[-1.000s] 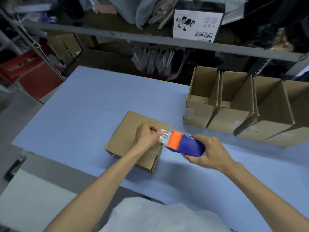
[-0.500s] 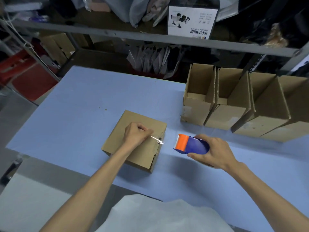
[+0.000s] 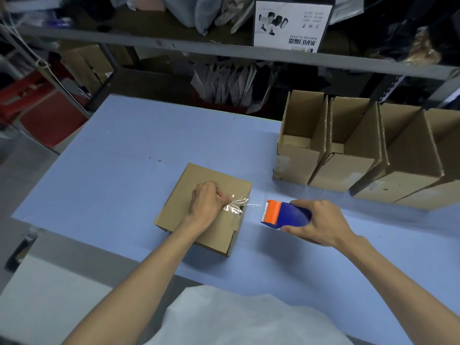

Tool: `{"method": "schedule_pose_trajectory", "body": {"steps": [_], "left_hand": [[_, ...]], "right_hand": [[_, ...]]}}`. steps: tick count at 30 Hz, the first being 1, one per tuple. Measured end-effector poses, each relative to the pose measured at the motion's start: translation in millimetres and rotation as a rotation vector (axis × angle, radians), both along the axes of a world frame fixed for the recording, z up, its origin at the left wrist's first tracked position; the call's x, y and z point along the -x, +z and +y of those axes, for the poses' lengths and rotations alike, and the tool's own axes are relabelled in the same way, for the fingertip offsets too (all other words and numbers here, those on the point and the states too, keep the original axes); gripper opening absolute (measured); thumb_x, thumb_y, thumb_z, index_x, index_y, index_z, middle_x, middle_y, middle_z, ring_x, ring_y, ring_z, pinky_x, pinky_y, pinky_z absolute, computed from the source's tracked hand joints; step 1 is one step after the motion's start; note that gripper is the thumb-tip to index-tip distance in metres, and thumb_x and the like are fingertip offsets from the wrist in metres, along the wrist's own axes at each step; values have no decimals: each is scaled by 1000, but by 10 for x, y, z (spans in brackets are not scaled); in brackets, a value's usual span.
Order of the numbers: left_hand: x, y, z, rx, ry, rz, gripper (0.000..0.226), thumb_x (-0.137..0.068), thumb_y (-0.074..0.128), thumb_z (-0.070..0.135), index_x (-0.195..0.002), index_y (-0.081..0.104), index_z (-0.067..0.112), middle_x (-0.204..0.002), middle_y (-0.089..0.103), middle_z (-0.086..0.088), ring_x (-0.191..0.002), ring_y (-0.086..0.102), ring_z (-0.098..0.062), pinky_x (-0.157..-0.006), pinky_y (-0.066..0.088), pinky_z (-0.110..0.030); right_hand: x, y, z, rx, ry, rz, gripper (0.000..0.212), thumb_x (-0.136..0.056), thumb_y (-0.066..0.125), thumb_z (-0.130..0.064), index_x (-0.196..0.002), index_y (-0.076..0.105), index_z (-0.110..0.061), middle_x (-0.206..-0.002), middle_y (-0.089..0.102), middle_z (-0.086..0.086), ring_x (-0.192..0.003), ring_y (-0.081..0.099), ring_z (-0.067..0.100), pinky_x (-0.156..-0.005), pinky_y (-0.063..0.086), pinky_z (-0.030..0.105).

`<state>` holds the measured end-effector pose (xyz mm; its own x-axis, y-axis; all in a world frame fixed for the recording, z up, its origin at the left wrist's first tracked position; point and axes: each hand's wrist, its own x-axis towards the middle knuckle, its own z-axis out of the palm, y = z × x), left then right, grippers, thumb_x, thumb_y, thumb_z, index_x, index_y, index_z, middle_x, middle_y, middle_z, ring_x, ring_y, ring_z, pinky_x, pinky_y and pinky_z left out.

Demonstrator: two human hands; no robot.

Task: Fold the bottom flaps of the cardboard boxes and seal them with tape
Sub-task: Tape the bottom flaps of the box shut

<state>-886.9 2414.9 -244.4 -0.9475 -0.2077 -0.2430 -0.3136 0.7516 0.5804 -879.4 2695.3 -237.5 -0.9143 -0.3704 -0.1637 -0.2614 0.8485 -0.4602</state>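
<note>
Centrally on the blue table sits one closed cardboard box, flaps folded flat and facing up, near the table's front edge. A strip of clear tape runs from its top surface, over the right-hand edge, across a short gap to the tape dispenser. The left hand rests on top of the box, fingers curled in and pinching the crinkled tape end down against the cardboard. The right hand is wrapped firmly around the one blue dispenser with its orange cutter end, holding it just beside the box's right side and above the table.

Four open boxes stand in a tight row at the table's right rear, touching one another, upper flaps upright; patches of tape show on the nearer walls. They sit well apart from the box being taped, with bare blue surface between.

Left of the closed box and behind it, the table is open up to its far edge. Beyond that edge a grey metal shelf crosses the view, carrying a white printed carton and bags, with grey pouches stacked upright beneath. A red crate stands off the table's left side.
</note>
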Motion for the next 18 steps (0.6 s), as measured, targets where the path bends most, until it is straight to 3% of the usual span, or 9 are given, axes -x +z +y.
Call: {"method": "schedule_pose_trajectory", "body": {"steps": [2,6,9,11,15,18], "left_hand": [[28,4,-11,69,-50,-33,33,-79,78,35,-73,65,5,-69,65,-5,-81,65,-31,-73,48,-34],[15,52,-106,316,22,-52,76,-65,78,61,-104,47,4,-92,65,-10,-91,61,-34,-67,42,-37],[-30,31,-56,93,-107,156,44,-69,82,41,-94,54,17,-83,62,6,-78,60,-18,-67,45,-32],[-29,14,26,-79,-252,162,28,-70,83,25,-89,63,19,-83,60,8,-73,58,-10,-71,48,-31],[-11,-91,60,-191,-311,108,23,-69,82,12,-89,71,17,-84,60,5,-74,58,-12,-76,51,-33],[-29,-170,45,-266,-264,122,22,-69,81,9,-87,73,19,-82,61,5,-74,59,-11,-75,51,-27]], "right_hand": [[14,-9,-18,-22,14,-5,62,-64,72,-67,-112,60,-30,-98,69,-11,-76,54,7,-58,40,15],[29,-22,-49,-54,17,2,59,-65,70,-68,-109,60,-31,-95,69,-12,-73,52,7,-55,35,11],[56,-51,-96,-88,22,1,56,-65,70,-66,-106,62,-28,-92,70,-10,-75,58,11,-58,45,20],[82,-71,-140,-116,26,-6,54,-64,69,-66,-102,63,-27,-89,70,-9,-76,61,13,-61,48,25],[168,-83,-272,-165,46,-35,56,-64,66,-69,-99,64,-26,-89,69,-7,-80,61,16,-63,51,30],[207,-95,-451,-224,71,-61,52,-64,68,-67,-91,64,-24,-83,67,-5,-76,59,19,-55,42,28]]}}
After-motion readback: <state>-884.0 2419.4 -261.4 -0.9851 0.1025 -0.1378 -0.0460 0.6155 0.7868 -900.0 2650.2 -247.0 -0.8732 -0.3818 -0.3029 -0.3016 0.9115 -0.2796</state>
